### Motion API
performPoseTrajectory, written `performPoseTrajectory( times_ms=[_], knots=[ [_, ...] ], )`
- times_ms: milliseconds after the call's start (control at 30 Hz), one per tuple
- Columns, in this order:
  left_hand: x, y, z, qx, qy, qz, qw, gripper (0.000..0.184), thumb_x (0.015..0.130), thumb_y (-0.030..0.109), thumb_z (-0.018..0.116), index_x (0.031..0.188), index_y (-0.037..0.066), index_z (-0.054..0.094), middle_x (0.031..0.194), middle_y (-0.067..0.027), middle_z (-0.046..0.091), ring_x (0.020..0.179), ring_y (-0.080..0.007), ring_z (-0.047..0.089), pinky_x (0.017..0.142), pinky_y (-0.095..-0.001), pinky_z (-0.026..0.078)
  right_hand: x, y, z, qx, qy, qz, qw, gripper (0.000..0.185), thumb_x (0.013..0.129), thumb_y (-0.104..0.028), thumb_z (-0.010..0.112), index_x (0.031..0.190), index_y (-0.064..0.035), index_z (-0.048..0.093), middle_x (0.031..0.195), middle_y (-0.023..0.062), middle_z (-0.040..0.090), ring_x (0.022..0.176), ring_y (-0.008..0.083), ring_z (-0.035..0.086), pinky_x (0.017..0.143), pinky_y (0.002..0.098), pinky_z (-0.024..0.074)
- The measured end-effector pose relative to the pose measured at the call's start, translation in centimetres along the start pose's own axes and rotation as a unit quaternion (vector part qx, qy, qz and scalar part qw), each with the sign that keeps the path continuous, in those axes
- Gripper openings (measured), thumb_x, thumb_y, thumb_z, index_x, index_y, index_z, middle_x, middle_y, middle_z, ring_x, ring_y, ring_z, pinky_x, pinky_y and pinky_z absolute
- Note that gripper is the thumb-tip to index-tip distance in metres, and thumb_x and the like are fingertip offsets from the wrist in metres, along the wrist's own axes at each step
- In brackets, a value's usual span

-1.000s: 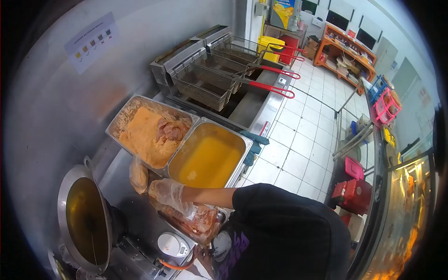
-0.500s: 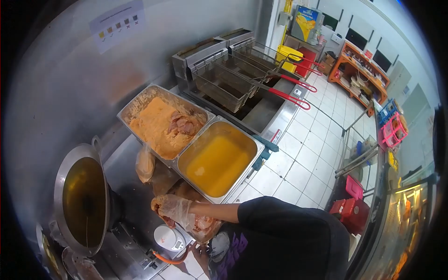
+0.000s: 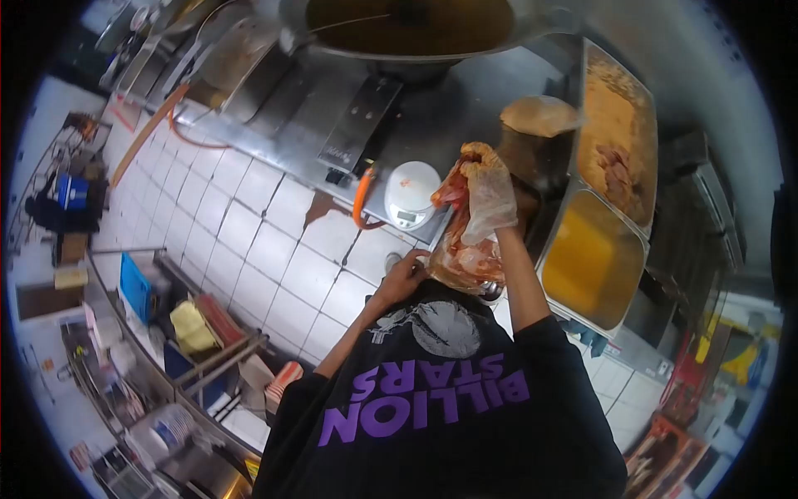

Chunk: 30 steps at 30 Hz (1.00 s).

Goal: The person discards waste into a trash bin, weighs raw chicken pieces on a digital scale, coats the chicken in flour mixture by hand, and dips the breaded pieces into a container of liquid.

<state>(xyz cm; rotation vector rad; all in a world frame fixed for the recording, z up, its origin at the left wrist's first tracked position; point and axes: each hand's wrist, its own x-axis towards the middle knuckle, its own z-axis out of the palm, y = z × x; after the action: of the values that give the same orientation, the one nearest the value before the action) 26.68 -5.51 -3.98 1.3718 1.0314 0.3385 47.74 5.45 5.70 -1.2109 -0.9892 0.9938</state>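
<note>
Steel counter (image 3: 465, 91) against the wall, white tiled floor (image 3: 241, 200) below it. Wide metal wok (image 3: 416, 56) w/ dark oil-like liquid sits at the far edge; white round digital scale (image 3: 413, 185) near the front edge, orange hose (image 3: 361, 200) beside it. On the R side: deep steel pan (image 3: 654, 141) of tan crumbly coating w/ some meat in it, & right next to it a steel pan (image 3: 611, 208) of yellow liquid. Clear bag w/ tan contents (image 3: 539, 115) lies nearby.

The glossy reddish raw meat piece w/ yellowish skin (image 3: 476, 166) is in the R grip, btwn scale & pans, just above the heap of raw meat (image 3: 470, 262). Prob. mod. weight, soft & floppy, v. slippery when wet; skin could slide or tear. Best hold: thick part, fingers well round, not just loose skin.

R hand (image 3: 492, 200), in a clear plastic glove, is closed round the piece; forearm reaches fwd, wrist fairly straight, palm side hidden. L hand (image 3: 405, 274), bare, is low at the counter's front edge, by the heap, elbow bent, fingertips twd the heap; can't tell how wide that grip is or if it holds anything.
</note>
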Motion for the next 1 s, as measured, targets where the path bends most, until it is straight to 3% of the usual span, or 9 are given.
performPoseTrajectory(
  times_ms=[100,200,233,267,400,500,700,800,1000],
  knots=[
    [-0.5,1.1,-0.2,0.018,0.017,0.017,1.000,0.036,0.086,0.014,0.060,0.119,0.007,0.046,0.085,-0.0102,0.059,0.079,-0.0169,0.058,0.073,-0.0303,0.046,1.2,-0.3,1.8,0.067,-0.032,0.185,0.980,0.022,0.075,-0.004,0.052,0.096,-0.0036,0.056,0.073,0.0054,0.054,0.063,0.0172,0.051,0.060,0.0283,0.0471],
    [-0.8,0.9,0.0,0.014,0.030,0.012,0.999,0.036,0.086,0.012,0.058,0.120,0.008,0.046,0.081,-0.0095,0.059,0.077,-0.0174,0.057,0.072,-0.0311,0.046,3.1,2.8,2.8,-0.110,-0.072,0.161,0.978,0.022,0.079,-0.010,0.050,0.097,-0.0047,0.061,0.083,0.0070,0.062,0.077,0.0188,0.059,0.074,0.0293,0.0476],
    [-0.8,1.1,0.0,0.023,0.031,0.018,0.999,0.036,0.086,0.011,0.057,0.120,0.008,0.046,0.079,-0.0091,0.059,0.076,-0.0174,0.057,0.072,-0.0314,0.045,4.4,6.2,2.3,-0.260,-0.135,0.061,0.954,0.023,0.078,-0.013,0.053,0.098,-0.0049,0.062,0.087,0.0095,0.063,0.082,0.0221,0.060,0.076,0.0308,0.0477],
    [-0.7,1.2,0.0,0.020,0.036,0.016,0.999,0.036,0.086,0.011,0.057,0.120,0.008,0.046,0.079,-0.0091,0.059,0.076,-0.0174,0.057,0.072,-0.0314,0.045,5.0,8.2,2.1,-0.400,-0.191,-0.044,0.896,0.025,0.078,-0.016,0.055,0.099,-0.0050,0.062,0.090,0.0121,0.065,0.086,0.0255,0.062,0.078,0.0323,0.0477],
    [-0.8,1.6,0.1,0.025,0.029,0.015,0.999,0.036,0.086,0.011,0.056,0.120,0.008,0.045,0.076,-0.0083,0.058,0.074,-0.0176,0.056,0.071,-0.0324,0.044,4.6,7.0,3.9,-0.600,-0.271,-0.007,0.752,0.030,0.072,-0.018,0.055,0.098,-0.0070,0.063,0.098,0.0136,0.064,0.090,0.0280,0.062,0.077,0.0352,0.0480],
    [-0.9,1.5,0.0,0.018,0.034,0.013,0.999,0.036,0.086,0.011,0.056,0.120,0.008,0.045,0.075,-0.0081,0.057,0.073,-0.0177,0.055,0.070,-0.0322,0.044,4.1,5.1,4.4,-0.522,-0.211,0.123,0.817,0.033,0.072,-0.019,0.055,0.102,-0.0094,0.063,0.103,0.0147,0.063,0.096,0.0285,0.060,0.082,0.0343,0.0468],
    [-0.7,1.5,0.1,0.022,0.032,0.006,0.999,0.036,0.086,0.012,0.057,0.120,0.008,0.046,0.074,-0.0078,0.057,0.072,-0.0172,0.055,0.070,-0.0310,0.044,5.7,9.8,-0.7,-0.642,-0.255,-0.138,0.709,0.036,0.078,-0.019,0.056,0.112,-0.0075,0.059,0.114,0.0096,0.061,0.110,0.0228,0.054,0.096,0.0295,0.0398],
    [-0.7,1.0,0.2,0.016,0.034,0.012,0.999,0.036,0.086,0.012,0.057,0.120,0.008,0.046,0.077,-0.0077,0.057,0.073,-0.0170,0.055,0.071,-0.0312,0.045,3.5,-3.2,2.4,-0.488,-0.139,0.170,0.845,0.043,0.074,-0.014,0.060,0.116,-0.0107,0.057,0.114,0.0102,0.060,0.109,0.0229,0.055,0.093,0.0310,0.0431],
    [-0.7,0.4,0.5,0.020,0.058,0.048,0.997,0.035,0.086,0.019,0.059,0.117,0.008,0.047,0.073,-0.0095,0.058,0.068,-0.0204,0.057,0.066,-0.0333,0.045,2.6,-4.3,1.9,-0.496,-0.146,0.058,0.854,0.042,0.073,-0.013,0.060,0.115,-0.0118,0.058,0.114,0.0102,0.060,0.106,0.0242,0.056,0.091,0.0326,0.0445]
  ],
)
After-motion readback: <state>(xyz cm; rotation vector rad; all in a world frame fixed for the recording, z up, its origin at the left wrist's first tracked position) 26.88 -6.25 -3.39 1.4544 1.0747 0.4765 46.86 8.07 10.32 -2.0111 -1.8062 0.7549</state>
